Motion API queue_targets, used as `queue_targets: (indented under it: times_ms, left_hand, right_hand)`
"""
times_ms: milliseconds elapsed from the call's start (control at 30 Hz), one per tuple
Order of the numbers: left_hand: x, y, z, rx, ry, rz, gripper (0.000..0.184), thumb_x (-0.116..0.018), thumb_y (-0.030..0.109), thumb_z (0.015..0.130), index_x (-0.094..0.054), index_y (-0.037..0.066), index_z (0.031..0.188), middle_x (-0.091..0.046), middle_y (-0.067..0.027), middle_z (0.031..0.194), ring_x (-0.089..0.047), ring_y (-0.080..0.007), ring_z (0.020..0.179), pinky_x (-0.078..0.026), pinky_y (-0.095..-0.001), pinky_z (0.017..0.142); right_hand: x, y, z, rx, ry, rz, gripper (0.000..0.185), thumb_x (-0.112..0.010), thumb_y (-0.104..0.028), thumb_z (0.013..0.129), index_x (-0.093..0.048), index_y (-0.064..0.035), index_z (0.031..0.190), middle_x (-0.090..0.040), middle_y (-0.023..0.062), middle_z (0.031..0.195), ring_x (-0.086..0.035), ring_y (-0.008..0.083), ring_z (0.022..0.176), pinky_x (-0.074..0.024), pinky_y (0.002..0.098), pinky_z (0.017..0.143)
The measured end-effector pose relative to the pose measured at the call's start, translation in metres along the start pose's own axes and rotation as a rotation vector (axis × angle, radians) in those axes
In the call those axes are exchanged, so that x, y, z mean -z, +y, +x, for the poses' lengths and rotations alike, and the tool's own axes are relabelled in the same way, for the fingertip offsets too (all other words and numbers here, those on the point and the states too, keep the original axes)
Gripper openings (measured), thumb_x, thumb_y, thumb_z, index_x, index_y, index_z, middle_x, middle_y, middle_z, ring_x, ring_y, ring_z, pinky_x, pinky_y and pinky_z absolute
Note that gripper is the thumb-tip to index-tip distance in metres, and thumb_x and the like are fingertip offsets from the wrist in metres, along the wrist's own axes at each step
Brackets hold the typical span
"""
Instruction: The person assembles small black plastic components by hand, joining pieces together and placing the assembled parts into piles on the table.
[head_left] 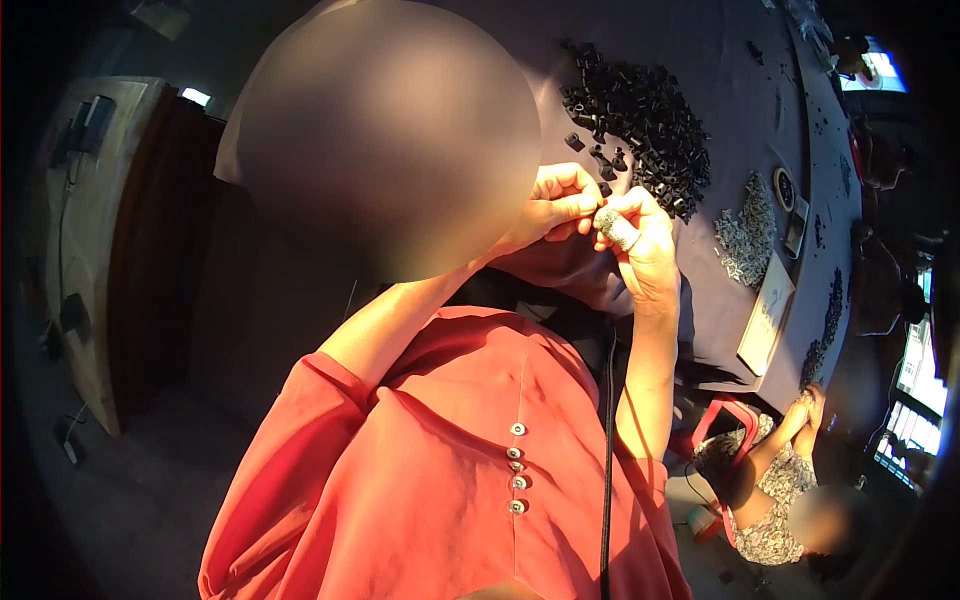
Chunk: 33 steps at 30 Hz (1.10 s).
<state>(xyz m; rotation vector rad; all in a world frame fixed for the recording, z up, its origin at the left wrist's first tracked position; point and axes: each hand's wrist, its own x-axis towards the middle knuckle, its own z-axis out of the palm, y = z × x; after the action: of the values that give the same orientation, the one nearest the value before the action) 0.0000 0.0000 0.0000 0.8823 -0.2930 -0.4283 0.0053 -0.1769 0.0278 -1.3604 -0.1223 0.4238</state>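
Observation:
My left hand [562, 207] and my right hand [643, 246] meet fingertip to fingertip at the near edge of the cloth-covered table [720, 120]. Both are closed in a pinch around something small and dark between them, too hidden to make out. A grey wrap [616, 229] covers a digit of my right hand. Just beyond my hands lies a big pile of small black parts [650, 125], with a few loose ones nearer my fingers.
Small pale parts [747, 235] are heaped to the right, beside a flat board [768, 314] and a round dark dish [784, 188]. Another person's hands [804, 415] show at the lower right, near a red chair [722, 412]. Wooden furniture [95, 240] stands left. A round blur hides the upper middle.

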Motion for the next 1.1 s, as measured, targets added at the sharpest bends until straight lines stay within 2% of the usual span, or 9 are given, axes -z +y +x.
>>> queue_targets:
  times_ms: [167, 467, 667, 767, 900, 1100]
  left_hand:
    - [0.000, 0.003, -0.001, 0.033, -0.012, -0.036, 0.008, -0.052, 0.011, 0.090, -0.056, 0.004, 0.092, -0.055, -0.0015, 0.073, -0.043, -0.0031, 0.057, -0.032, -0.0159, 0.047]
    - [-0.010, 0.004, -0.001, 0.000, 0.046, 0.198, 0.005, -0.054, 0.007, 0.088, -0.056, 0.004, 0.084, -0.056, -0.0001, 0.069, -0.045, -0.0024, 0.057, -0.035, -0.0170, 0.048]
    - [-0.013, 0.005, -0.003, 0.030, 0.038, 0.186, 0.006, -0.054, 0.007, 0.088, -0.056, 0.004, 0.082, -0.056, -0.0007, 0.067, -0.044, -0.0027, 0.054, -0.033, -0.0167, 0.047]
    - [-0.012, 0.001, -0.003, -0.008, 0.058, 0.250, 0.006, -0.055, 0.007, 0.087, -0.057, 0.004, 0.083, -0.057, -0.0013, 0.068, -0.043, -0.0029, 0.052, -0.033, -0.0168, 0.046]
    - [-0.010, 0.008, -0.005, 0.067, -0.020, 0.100, 0.006, -0.057, 0.008, 0.086, -0.057, 0.003, 0.082, -0.058, -0.0016, 0.068, -0.044, -0.0033, 0.053, -0.034, -0.0172, 0.047]
    - [-0.010, 0.004, -0.003, 0.055, -0.007, 0.233, 0.005, -0.055, 0.004, 0.086, -0.057, 0.002, 0.082, -0.057, -0.0005, 0.068, -0.046, -0.0036, 0.056, -0.036, -0.0177, 0.049]
  right_hand:
    - [-0.004, 0.006, 0.002, 0.023, -0.048, 0.189, 0.009, -0.063, 0.000, 0.078, -0.055, -0.0032, 0.080, -0.060, 0.0065, 0.075, -0.057, 0.0121, 0.062, -0.0472, 0.0209, 0.053]
    - [0.000, 0.016, -0.005, 0.122, 0.016, 0.058, 0.015, -0.065, 0.007, 0.073, -0.055, -0.0037, 0.075, -0.054, 0.0034, 0.073, -0.057, 0.0118, 0.061, -0.0450, 0.0207, 0.049]
    - [0.003, 0.014, -0.007, 0.045, -0.006, 0.098, 0.017, -0.066, 0.007, 0.072, -0.053, -0.0033, 0.073, -0.052, 0.0033, 0.074, -0.054, 0.0106, 0.058, -0.0442, 0.0200, 0.048]
    - [0.004, 0.017, -0.007, 0.090, 0.010, 0.081, 0.018, -0.067, 0.006, 0.072, -0.052, -0.0045, 0.074, -0.052, 0.0033, 0.074, -0.056, 0.0118, 0.059, -0.0439, 0.0207, 0.048]
    - [-0.001, 0.021, -0.014, 0.139, 0.020, 0.132, 0.020, -0.067, 0.004, 0.074, -0.050, -0.0059, 0.075, -0.052, 0.0038, 0.070, -0.055, 0.0125, 0.058, -0.0426, 0.0209, 0.049]
    - [-0.005, 0.015, -0.013, 0.123, 0.019, 0.008, 0.021, -0.068, 0.005, 0.073, -0.050, -0.0060, 0.072, -0.054, 0.0041, 0.068, -0.053, 0.0101, 0.056, -0.0412, 0.0203, 0.049]
